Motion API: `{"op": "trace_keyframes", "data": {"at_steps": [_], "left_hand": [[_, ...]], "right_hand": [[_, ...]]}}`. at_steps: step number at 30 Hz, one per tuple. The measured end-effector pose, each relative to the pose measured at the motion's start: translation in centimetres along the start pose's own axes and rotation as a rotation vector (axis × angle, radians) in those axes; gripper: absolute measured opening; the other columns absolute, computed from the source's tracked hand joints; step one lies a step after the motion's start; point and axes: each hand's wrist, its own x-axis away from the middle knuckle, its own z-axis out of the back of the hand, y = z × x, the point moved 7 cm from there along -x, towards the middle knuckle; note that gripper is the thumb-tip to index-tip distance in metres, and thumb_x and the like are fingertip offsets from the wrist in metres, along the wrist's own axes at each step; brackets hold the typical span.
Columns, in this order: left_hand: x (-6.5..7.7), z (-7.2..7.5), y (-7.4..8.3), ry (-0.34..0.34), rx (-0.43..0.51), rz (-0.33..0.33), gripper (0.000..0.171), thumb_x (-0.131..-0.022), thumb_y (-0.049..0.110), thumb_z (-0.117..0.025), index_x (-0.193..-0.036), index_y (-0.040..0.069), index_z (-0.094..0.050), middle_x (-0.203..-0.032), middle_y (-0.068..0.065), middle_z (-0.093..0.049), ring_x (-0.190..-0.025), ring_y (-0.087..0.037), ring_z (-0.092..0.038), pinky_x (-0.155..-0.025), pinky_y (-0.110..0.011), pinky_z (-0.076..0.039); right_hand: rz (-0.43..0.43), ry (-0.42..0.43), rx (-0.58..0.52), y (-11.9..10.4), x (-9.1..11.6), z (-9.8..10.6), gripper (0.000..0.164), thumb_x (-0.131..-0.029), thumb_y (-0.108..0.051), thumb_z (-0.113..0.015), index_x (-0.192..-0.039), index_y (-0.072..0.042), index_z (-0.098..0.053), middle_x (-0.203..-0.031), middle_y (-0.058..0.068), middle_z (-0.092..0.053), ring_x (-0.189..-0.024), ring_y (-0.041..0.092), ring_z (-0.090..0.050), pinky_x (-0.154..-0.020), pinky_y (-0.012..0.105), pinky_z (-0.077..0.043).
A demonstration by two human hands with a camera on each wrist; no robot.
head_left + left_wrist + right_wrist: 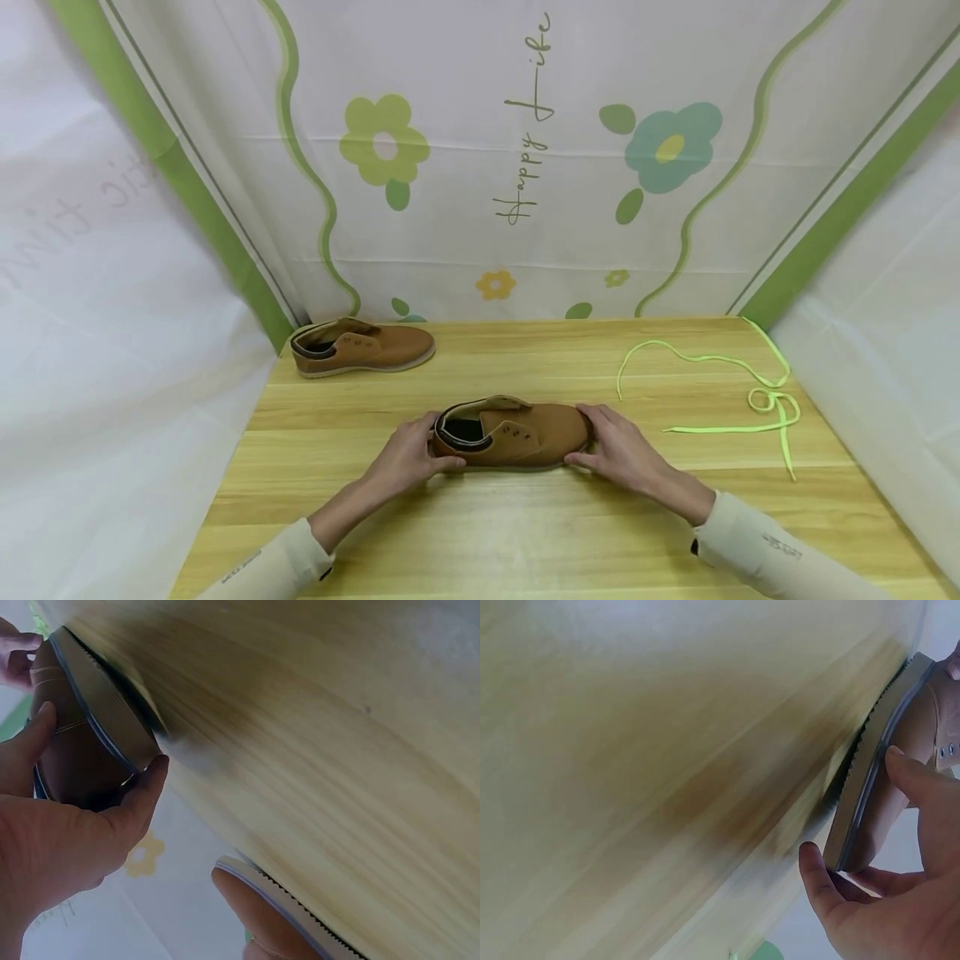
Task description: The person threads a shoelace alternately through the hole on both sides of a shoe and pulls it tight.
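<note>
A brown lace-less shoe [551,433] sits in the middle of the table in the head view, its toe to the right. Around its heel my left hand [407,454] holds on, thumb along the near side. My right hand [618,446] grips the toe end between thumb and fingers. The left wrist view shows the heel of the shoe [79,727] within the left hand [67,847]. In the right wrist view, the toe and sole [870,772] lie between the thumb and fingers of the right hand [900,900].
A second brown shoe [375,346] without a lace stands at the table's back left. Bright yellow-green shoelaces [720,429] lie loosely looped at the right. White printed curtains [465,233] border the wooden table [487,533] at the back and sides.
</note>
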Motion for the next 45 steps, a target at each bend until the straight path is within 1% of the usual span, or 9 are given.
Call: {"op": "trace_keyframes", "data": {"at_steps": [3,6,11,16,21,27,32,38,45], "left_hand": [[0.1,0.4,0.4,0.041,-0.030,-0.018,0.082,-0.080,0.031,-0.096,-0.144,-0.003,-0.058,-0.135,-0.018,-0.068,-0.120,-0.035,-0.068,-0.097,-0.049,-0.057],[0.1,0.9,1.2,0.105,-0.084,-0.072,0.087,-0.079,0.033,-0.096,-0.148,0.000,-0.055,-0.145,-0.017,-0.062,-0.131,-0.038,-0.061,-0.105,-0.053,-0.053],[0.3,1.9,2.9,0.230,-0.142,-0.197,0.079,-0.076,0.029,-0.098,-0.142,0.004,-0.062,-0.142,-0.013,-0.063,-0.131,-0.033,-0.061,-0.104,-0.051,-0.054],[0.5,2.2,4.2,0.283,-0.150,-0.278,0.067,-0.078,0.024,-0.097,-0.135,0.003,-0.067,-0.136,-0.012,-0.066,-0.128,-0.032,-0.061,-0.102,-0.049,-0.055],[0.5,2.2,4.8,0.297,-0.132,-0.296,0.057,-0.082,0.021,-0.094,-0.130,0.004,-0.070,-0.130,-0.010,-0.068,-0.123,-0.028,-0.064,-0.099,-0.046,-0.056],[0.4,1.8,5.5,0.287,-0.115,-0.347,0.049,-0.084,0.017,-0.092,-0.126,0.002,-0.072,-0.125,-0.009,-0.069,-0.117,-0.026,-0.066,-0.094,-0.042,-0.059],[0.2,1.5,6.0,0.278,-0.126,-0.374,0.042,-0.087,0.015,-0.090,-0.124,0.004,-0.073,-0.124,-0.007,-0.069,-0.116,-0.023,-0.065,-0.093,-0.040,-0.058],[-0.1,1.1,6.8,0.257,-0.124,-0.400,0.039,-0.089,0.015,-0.088,-0.123,0.004,-0.073,-0.125,-0.007,-0.069,-0.117,-0.023,-0.066,-0.094,-0.038,-0.059],[-0.9,0.4,8.0,0.193,-0.115,-0.400,0.037,-0.091,0.014,-0.086,-0.123,0.005,-0.072,-0.121,-0.007,-0.071,-0.115,-0.022,-0.068,-0.093,-0.037,-0.059]], "right_hand": [[0.014,-0.009,0.001,0.0,0.0,0.1,0.085,-0.080,-0.035,-0.095,-0.143,0.008,-0.056,-0.129,0.022,-0.068,-0.116,0.039,-0.068,-0.097,0.054,-0.057],[0.029,-0.016,0.007,0.1,0.1,0.2,0.085,-0.081,-0.034,-0.094,-0.145,0.008,-0.055,-0.130,0.022,-0.068,-0.118,0.040,-0.068,-0.098,0.054,-0.056],[0.037,-0.026,0.034,0.9,0.6,0.6,0.079,-0.084,-0.029,-0.092,-0.144,0.008,-0.055,-0.133,0.026,-0.066,-0.122,0.044,-0.066,-0.101,0.057,-0.054],[0.044,-0.005,0.087,2.0,1.4,1.8,0.070,-0.087,-0.025,-0.089,-0.140,0.007,-0.059,-0.130,0.026,-0.068,-0.119,0.046,-0.066,-0.099,0.060,-0.054],[0.053,0.018,0.125,3.3,1.6,3.2,0.057,-0.088,-0.012,-0.086,-0.136,0.008,-0.063,-0.127,0.024,-0.069,-0.117,0.044,-0.067,-0.096,0.060,-0.055],[0.039,0.028,0.173,5.2,1.9,4.3,0.052,-0.082,0.003,-0.082,-0.130,0.010,-0.065,-0.125,0.027,-0.068,-0.115,0.048,-0.065,-0.092,0.062,-0.055],[0.014,0.028,0.215,6.8,2.4,4.9,0.048,-0.080,0.004,-0.082,-0.125,0.012,-0.067,-0.122,0.028,-0.068,-0.112,0.048,-0.066,-0.089,0.061,-0.056],[-0.012,0.021,0.255,8.6,2.9,5.2,0.037,-0.082,0.003,-0.078,-0.117,0.011,-0.071,-0.115,0.024,-0.071,-0.105,0.045,-0.069,-0.085,0.059,-0.058],[0.005,0.019,0.285,9.7,3.3,5.4,0.027,-0.082,0.005,-0.075,-0.108,0.009,-0.074,-0.105,0.020,-0.071,-0.094,0.041,-0.071,-0.075,0.055,-0.060]]}}
